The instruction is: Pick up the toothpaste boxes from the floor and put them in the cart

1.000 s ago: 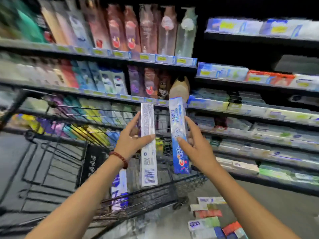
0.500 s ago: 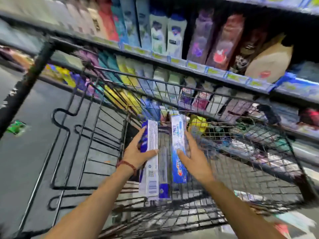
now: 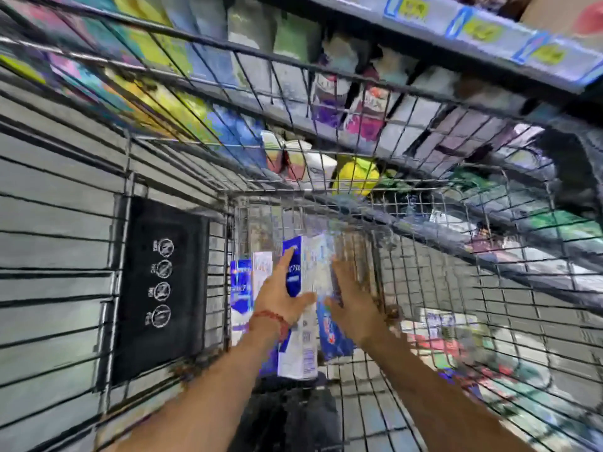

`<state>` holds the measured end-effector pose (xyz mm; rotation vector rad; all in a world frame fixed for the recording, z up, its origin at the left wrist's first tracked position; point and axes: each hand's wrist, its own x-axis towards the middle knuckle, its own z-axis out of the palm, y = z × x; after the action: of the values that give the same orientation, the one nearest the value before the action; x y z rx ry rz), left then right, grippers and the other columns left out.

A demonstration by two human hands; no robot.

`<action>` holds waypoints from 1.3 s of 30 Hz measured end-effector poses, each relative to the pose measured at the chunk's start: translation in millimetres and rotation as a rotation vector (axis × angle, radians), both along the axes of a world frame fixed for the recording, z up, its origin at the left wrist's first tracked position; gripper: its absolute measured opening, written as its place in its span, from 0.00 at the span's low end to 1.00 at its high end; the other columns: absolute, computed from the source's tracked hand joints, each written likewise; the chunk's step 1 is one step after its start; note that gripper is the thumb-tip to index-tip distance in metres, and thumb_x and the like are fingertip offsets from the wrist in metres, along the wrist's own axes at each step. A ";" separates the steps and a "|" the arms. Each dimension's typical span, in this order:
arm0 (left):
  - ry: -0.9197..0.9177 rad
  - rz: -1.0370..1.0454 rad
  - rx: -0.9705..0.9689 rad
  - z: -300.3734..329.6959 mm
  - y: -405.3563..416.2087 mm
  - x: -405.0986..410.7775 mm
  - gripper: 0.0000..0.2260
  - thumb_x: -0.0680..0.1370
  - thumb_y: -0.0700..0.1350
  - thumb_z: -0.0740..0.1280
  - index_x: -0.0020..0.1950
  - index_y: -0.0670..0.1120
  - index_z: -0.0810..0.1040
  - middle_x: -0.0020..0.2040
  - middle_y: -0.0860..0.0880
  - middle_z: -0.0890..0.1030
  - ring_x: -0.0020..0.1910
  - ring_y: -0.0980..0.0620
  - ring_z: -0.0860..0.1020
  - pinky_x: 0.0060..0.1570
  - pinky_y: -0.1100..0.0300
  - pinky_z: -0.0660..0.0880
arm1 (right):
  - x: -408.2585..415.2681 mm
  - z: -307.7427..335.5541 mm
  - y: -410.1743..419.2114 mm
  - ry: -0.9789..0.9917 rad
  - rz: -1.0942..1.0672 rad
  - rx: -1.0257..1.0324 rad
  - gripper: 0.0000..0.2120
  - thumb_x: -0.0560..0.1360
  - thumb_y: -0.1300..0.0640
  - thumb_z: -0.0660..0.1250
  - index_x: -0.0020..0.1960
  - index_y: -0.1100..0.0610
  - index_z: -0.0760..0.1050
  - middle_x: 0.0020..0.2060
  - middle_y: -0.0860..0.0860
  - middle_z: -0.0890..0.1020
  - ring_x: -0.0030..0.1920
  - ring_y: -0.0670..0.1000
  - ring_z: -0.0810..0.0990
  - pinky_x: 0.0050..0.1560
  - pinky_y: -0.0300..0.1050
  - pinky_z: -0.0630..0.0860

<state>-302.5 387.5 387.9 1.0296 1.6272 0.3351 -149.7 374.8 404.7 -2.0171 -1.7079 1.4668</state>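
Both my hands reach down into the wire cart [image 3: 434, 282]. My left hand [image 3: 280, 300] grips a white and blue toothpaste box [image 3: 301, 353] held upright, thumb across its front. Close beside it, my right hand [image 3: 354, 300] holds a blue toothpaste box [image 3: 336, 342] between thumb and fingers; the hand is blurred by motion. The two boxes are side by side, nearly touching. Two more toothpaste boxes, one blue [image 3: 240, 288] and one white [image 3: 262, 272], stand against the cart's far end, just left of my left hand.
A black placard with round warning icons [image 3: 160, 285] hangs on the cart's left wall. Store shelves with bottles and packs [image 3: 359, 109] rise beyond the cart. Through the right wire wall, several toothpaste boxes [image 3: 439, 324] lie on the floor.
Both hands have carried their boxes from above the cart's rim down deep into the basket. My head has bent forward, so the cart now fills the view.
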 end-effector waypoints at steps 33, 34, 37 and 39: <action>0.762 -1.039 1.091 274.3 41.0 158.6 0.28 0.78 0.55 0.58 0.75 0.49 0.55 0.70 0.43 0.63 0.70 0.42 0.61 0.68 0.43 0.58 | 145.2 261.9 -38.5 -1.003 -0.177 0.617 0.28 0.63 0.53 0.73 0.61 0.61 0.75 0.58 0.61 0.77 0.59 0.62 0.75 0.58 0.59 0.72; 0.735 -1.061 1.122 286.6 30.1 177.1 0.28 0.78 0.55 0.59 0.75 0.50 0.55 0.71 0.44 0.61 0.72 0.42 0.59 0.69 0.43 0.56 | 159.1 273.7 -54.6 -1.028 -0.229 0.615 0.29 0.62 0.53 0.74 0.61 0.61 0.75 0.58 0.60 0.78 0.58 0.62 0.76 0.58 0.59 0.72; 0.614 -1.129 1.212 314.1 -5.5 229.8 0.28 0.78 0.53 0.59 0.76 0.49 0.56 0.74 0.43 0.60 0.73 0.43 0.58 0.70 0.42 0.53 | 199.5 301.8 -107.2 -1.056 -0.376 0.583 0.29 0.61 0.56 0.74 0.60 0.62 0.76 0.56 0.61 0.79 0.57 0.62 0.77 0.56 0.58 0.74; 0.529 -1.157 1.291 325.2 -32.9 265.7 0.27 0.77 0.52 0.62 0.74 0.47 0.61 0.72 0.41 0.64 0.71 0.42 0.61 0.69 0.40 0.55 | 227.4 315.1 -147.5 -1.102 -0.439 0.562 0.26 0.63 0.56 0.72 0.59 0.62 0.75 0.55 0.61 0.79 0.55 0.63 0.77 0.53 0.57 0.74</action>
<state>-36.7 354.6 713.1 2.9986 0.7947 0.2910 77.7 227.2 719.8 -2.6978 -1.4412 -0.3606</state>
